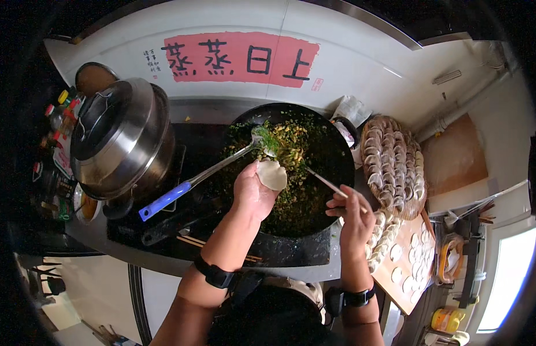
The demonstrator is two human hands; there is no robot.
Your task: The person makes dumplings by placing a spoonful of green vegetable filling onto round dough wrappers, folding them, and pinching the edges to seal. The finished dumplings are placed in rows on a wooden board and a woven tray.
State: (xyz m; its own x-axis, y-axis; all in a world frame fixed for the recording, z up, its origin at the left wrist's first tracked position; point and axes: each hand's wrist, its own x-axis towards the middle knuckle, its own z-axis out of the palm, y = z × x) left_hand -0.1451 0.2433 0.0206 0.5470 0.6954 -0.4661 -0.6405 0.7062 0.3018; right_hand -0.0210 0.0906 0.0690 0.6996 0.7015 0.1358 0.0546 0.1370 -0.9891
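A round dough wrapper lies in my left hand, held over a large black wok. Chopped green and yellow filling covers much of the wok's inside. My right hand grips a slender light-coloured stick-like utensil; its far end reaches into the filling. A metal ladle with a blue handle rests across the wok's left side, its bowl in the filling with green bits on it.
To the left stands a lidded steel pot, beside several bottles and a bowl. Rows of dumplings fill a woven tray at right. A wooden board holds more dumplings and wrappers. Chopsticks lie before the wok.
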